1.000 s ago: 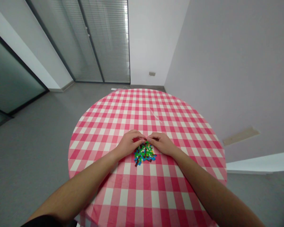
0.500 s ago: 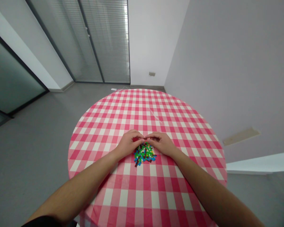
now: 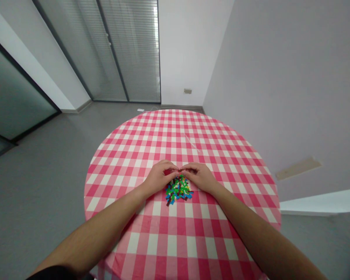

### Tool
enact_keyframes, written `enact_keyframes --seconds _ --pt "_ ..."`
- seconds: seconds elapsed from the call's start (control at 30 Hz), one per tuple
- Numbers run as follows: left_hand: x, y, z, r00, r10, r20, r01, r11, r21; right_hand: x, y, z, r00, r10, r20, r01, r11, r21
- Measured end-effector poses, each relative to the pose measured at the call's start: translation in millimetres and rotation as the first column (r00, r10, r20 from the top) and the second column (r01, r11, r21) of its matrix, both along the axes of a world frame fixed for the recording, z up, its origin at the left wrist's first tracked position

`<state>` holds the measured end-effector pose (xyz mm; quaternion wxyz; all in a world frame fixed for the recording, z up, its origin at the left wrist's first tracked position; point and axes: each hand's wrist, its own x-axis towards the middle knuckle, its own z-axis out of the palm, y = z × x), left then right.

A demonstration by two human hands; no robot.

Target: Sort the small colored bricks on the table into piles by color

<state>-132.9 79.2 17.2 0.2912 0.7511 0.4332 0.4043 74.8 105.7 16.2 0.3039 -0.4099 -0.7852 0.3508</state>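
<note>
A small heap of toy building bricks (image 3: 179, 191) in green, blue, dark brown, yellow and white lies on the checked tablecloth. Just beyond its far edge, my left hand (image 3: 158, 175) and my right hand (image 3: 201, 177) meet fingertip to fingertip. Between them shows a tiny dark brown brick (image 3: 179, 170), pinched from both sides. Thumbs sit on the near side and curled fingers on the far side. The brick is mostly covered by the fingertips, so whether it is one piece or a few joined I cannot tell.
A red-and-white checked tablecloth (image 3: 172, 132) covers the round table. Behind it are a glass partition with blinds (image 3: 137, 50) and a white wall (image 3: 189, 46). On the floor past the table's far edge lies a small white object (image 3: 140, 110) with a cable.
Both hands keep the same pinch beyond the heap, with hardly any finger movement. The whole view has shifted very slightly.
</note>
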Motion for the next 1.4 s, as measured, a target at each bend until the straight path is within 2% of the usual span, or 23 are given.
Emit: enact_keyframes --seconds 0.37,0.73,1.03,1.4 --pt "0.5 -0.4 2.6 1.0 0.004 0.011 -0.004 1.0 0.006 0.8 0.4 -3.9 1.0 -0.026 0.014 0.026 1.0 0.012" --pt "0.2 -0.3 2.0 1.0 -0.025 0.005 0.026 0.999 -0.034 0.6 -1.7 3.4 0.999 0.041 0.025 -0.041 0.999 -0.001" --pt "-0.2 -1.6 -1.9 0.999 -0.002 0.043 0.002 1.0 0.003 1.0 -2.3 4.1 0.999 0.032 0.017 -0.031 0.999 -0.036" --pt "1.3 -1.9 2.8 0.999 -0.03 0.029 0.03 0.999 0.016 0.5 -2.9 6.3 0.997 0.065 0.044 -0.063 0.997 -0.044"
